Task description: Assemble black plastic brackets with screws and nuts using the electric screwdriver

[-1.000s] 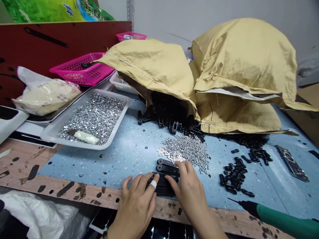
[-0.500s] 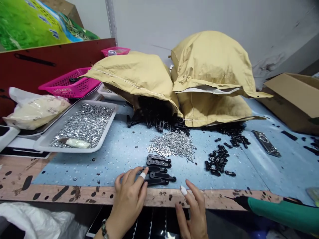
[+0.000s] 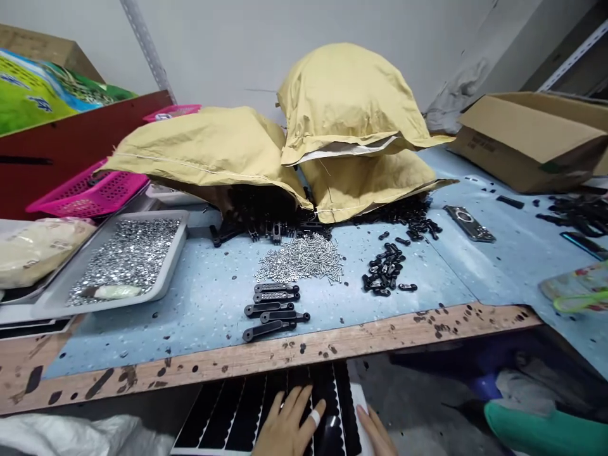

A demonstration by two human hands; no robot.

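My left hand (image 3: 291, 423) lies with its fingers spread on a sheet of black scalloped-edged strips (image 3: 242, 415) on white backing, below the table's front edge. White tape wraps one of its fingers. At the sheet's right edge, my right hand (image 3: 377, 433) touches it with fingers stretched out; the lower frame edge cuts off much of this hand. Above on the table sit several black plastic arms (image 3: 270, 329) in a loose column, the two rearmost showing a patterned face. Behind them is a pile of silver screws (image 3: 316, 256) beside small nuts (image 3: 273, 266).
Small black links (image 3: 386, 269) lie right of the screws. Yellow sacks (image 3: 199, 145) spill black parts at the back. A white tray (image 3: 178, 253) of metal pieces stands left, a cardboard box (image 3: 522, 139) back right. A green-handled tool (image 3: 546, 427) is at lower right.
Both hands have gone down from the table's front edge to the black sheet below it. My left hand has left the black arms. The view has turned to the right.
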